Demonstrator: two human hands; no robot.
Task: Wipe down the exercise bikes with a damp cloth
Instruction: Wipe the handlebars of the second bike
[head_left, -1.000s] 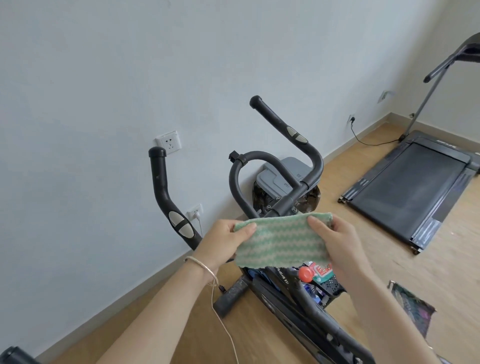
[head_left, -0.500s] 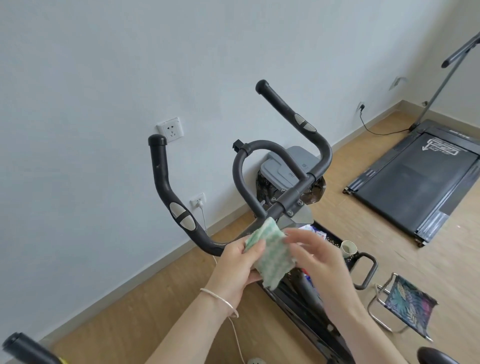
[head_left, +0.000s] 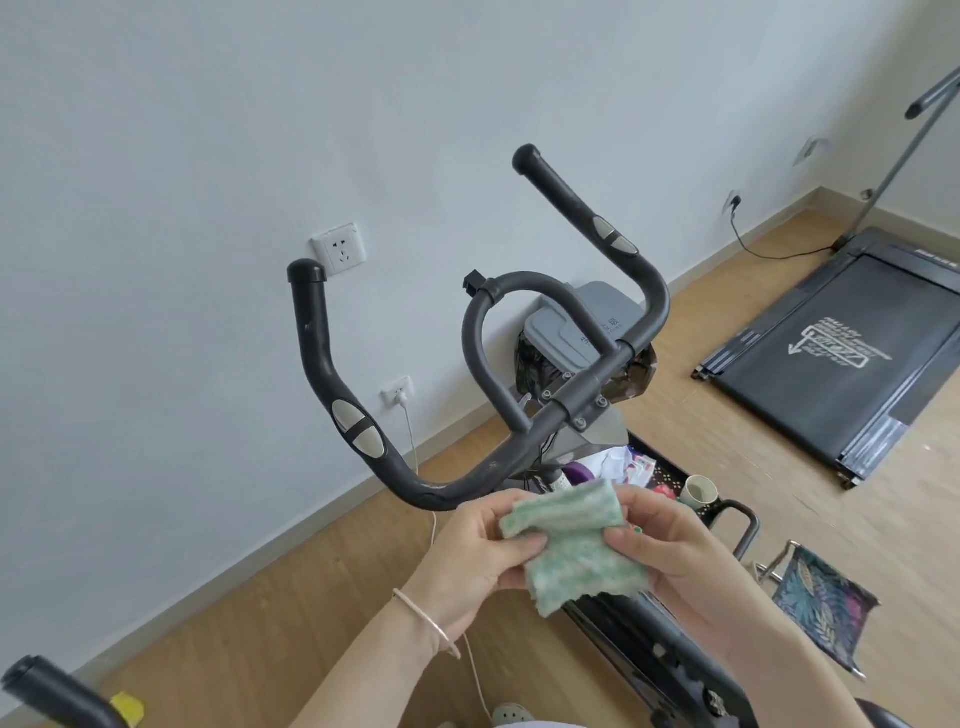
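One cloth (head_left: 571, 545) in play, green and white, folded over, held just below the exercise bike's handlebar (head_left: 322, 364) and not touching it. Two hands are on it: the left hand (head_left: 467, 561) has thumb and fingers pinching the cloth's left edge, and the right hand (head_left: 670, 551) pinches the right edge the same way. There is one thin bracelet (head_left: 426, 618) on the left wrist.

The handlebar has two raised grips, one inner loop, and a pair of silver pads on each grip. Behind the handlebar, one grey lidded bin (head_left: 576, 327) stands against the wall (head_left: 208, 156). Just below the handlebar, to the right, is one black tray (head_left: 665, 470) of clutter with one mug (head_left: 698, 492). Well right of the handlebar, one treadmill (head_left: 831, 364) lies flat. Lower right is one folding stool (head_left: 821, 597) with a leaf-print seat. Left of the handlebar are two wall sockets, the upper (head_left: 338, 250) bare, the lower (head_left: 397, 391) with a white plug. Far lower left, one more black grip (head_left: 47, 691) pokes in.

The floor (head_left: 260, 597) is light wood planks and the wall is pale and plain.
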